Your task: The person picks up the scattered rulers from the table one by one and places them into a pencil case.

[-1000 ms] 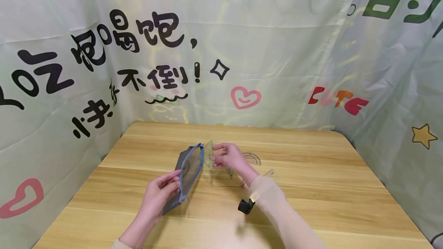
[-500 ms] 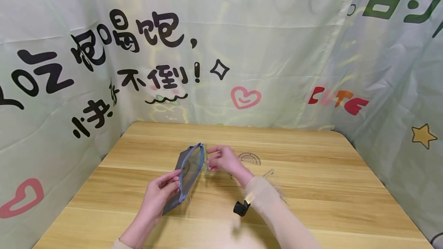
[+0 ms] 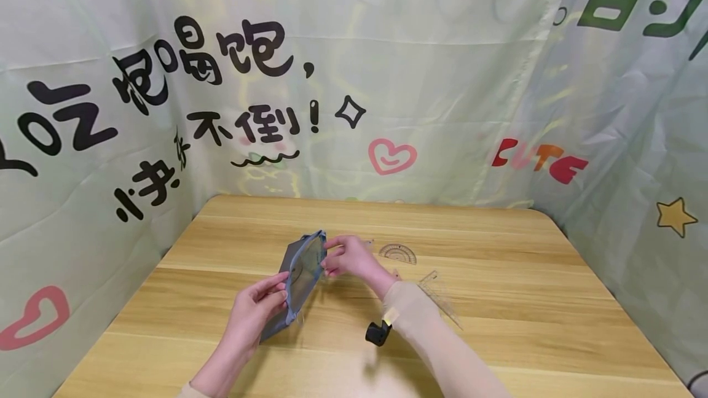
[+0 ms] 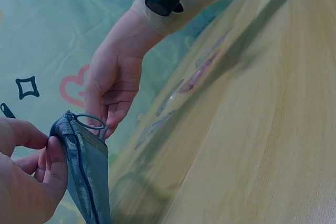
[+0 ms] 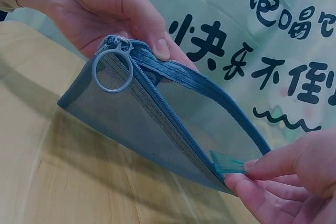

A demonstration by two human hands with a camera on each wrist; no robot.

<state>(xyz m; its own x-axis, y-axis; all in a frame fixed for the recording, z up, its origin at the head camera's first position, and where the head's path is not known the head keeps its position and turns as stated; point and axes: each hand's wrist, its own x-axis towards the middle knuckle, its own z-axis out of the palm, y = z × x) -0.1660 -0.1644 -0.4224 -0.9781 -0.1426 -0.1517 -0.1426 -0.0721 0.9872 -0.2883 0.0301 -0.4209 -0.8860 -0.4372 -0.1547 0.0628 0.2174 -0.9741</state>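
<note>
A blue-grey mesh zipper pouch [image 3: 304, 275] stands tilted above the table, its zipped mouth spread apart. My left hand [image 3: 257, 309] pinches one edge of that mouth between thumb and fingers. Between thumb and forefinger, my right hand [image 3: 351, 260] pinches a clear green set square [image 5: 228, 163]. One corner of the set square reaches into the pouch's mouth at the far end; my fingers cover the rest. A ring-shaped zipper pull [image 5: 113, 71] hangs at the near end of the zip in the right wrist view.
On the wooden table [image 3: 525, 275], a clear protractor [image 3: 398, 253] lies beyond my right wrist. A clear triangular ruler [image 3: 439, 296] lies beside my right forearm. A small black camera [image 3: 378, 333] is strapped to the right wrist. Printed cloth [image 3: 442, 78] hangs behind the table.
My right hand has moved left with the set square, bringing its corner into the pouch's mouth. The left hand and the pouch have stayed nearly still.
</note>
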